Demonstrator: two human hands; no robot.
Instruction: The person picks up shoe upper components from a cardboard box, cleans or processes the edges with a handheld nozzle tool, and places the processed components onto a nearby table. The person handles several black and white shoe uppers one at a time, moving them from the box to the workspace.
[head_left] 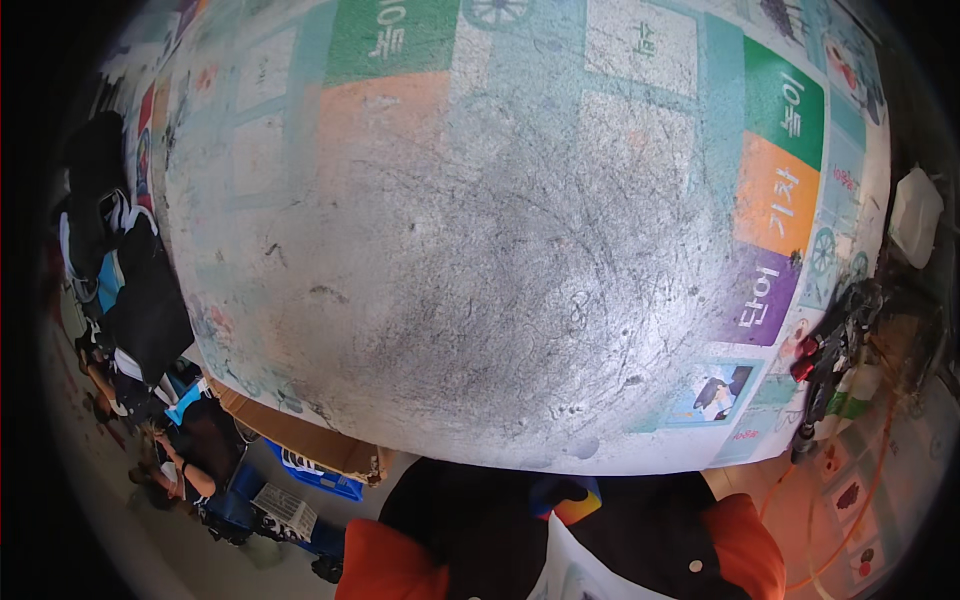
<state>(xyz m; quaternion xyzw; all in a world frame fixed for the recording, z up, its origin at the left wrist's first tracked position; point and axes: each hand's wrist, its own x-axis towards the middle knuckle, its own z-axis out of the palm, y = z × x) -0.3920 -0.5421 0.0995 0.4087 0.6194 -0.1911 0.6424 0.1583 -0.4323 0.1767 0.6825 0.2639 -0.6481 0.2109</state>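
Neither my left hand nor my right hand shows. Only my orange upper sleeves, the left sleeve point(390, 565) and the right sleeve point(745, 540), and my dark top point(460, 530) appear along the lower edge. Before me a large table point(480, 250) has a worn printed cover, grey and scuffed in the middle, with green, orange and purple blocks at its right side. A white pointed sheet point(580, 565) is in front of my torso, below a small blue and yellow patch point(575, 500). What my hands hold or touch is hidden.
Left of the table are black bags point(150, 300), seated people point(185, 460), a brown cardboard box point(300, 430) and a blue crate point(325, 480). At the right edge hangs a black tool-like object point(835, 350) with red parts, near an orange cord point(880, 460). Beyond is a white object point(915, 215).
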